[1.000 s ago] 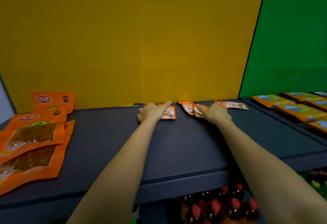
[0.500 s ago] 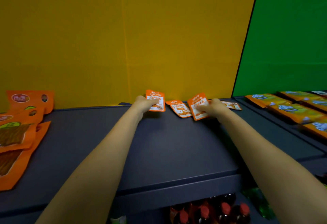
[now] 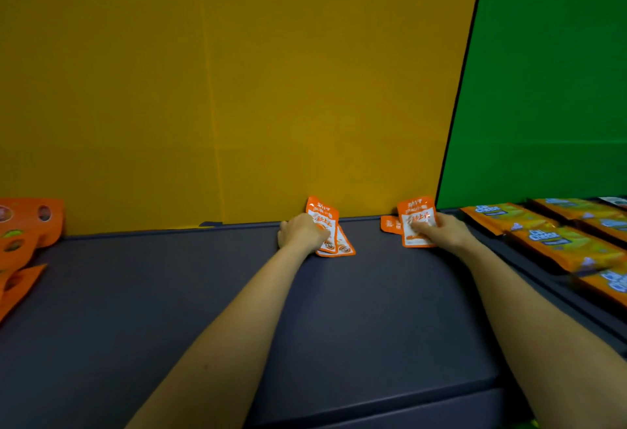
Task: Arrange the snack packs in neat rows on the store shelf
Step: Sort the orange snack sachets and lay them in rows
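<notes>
The left pack (image 3: 322, 220) stands almost on end at the far edge of the shelf (image 3: 203, 293), its long axis up and leaning a little left, its top against the yellow panel (image 3: 237, 89). The left hand (image 3: 301, 235) grips its lower left side, fingers curled round it. A lower pack (image 3: 343, 246) peeks out from under it on the right, fanned at a slight angle; whether the same hand holds that one too I cannot tell. Well to the right, the right pack (image 3: 416, 221) is also raised with its long axis up, pinched along its right edge by the right hand (image 3: 446, 232). A flat pack (image 3: 389, 224) lies just to its left, partly tucked behind it and much nearer the right hand than the left, so I would judge that hand the one to take it. All four are small, thin, glossy orange sachets with white labels, light and floppy by the look. The shelf is dark, matt and smooth. Further out, big orange pouches (image 3: 23, 235) lie at the left end, and cheese packs (image 3: 556, 240) sit in rows on the right, below the green panel (image 3: 543, 89).
</notes>
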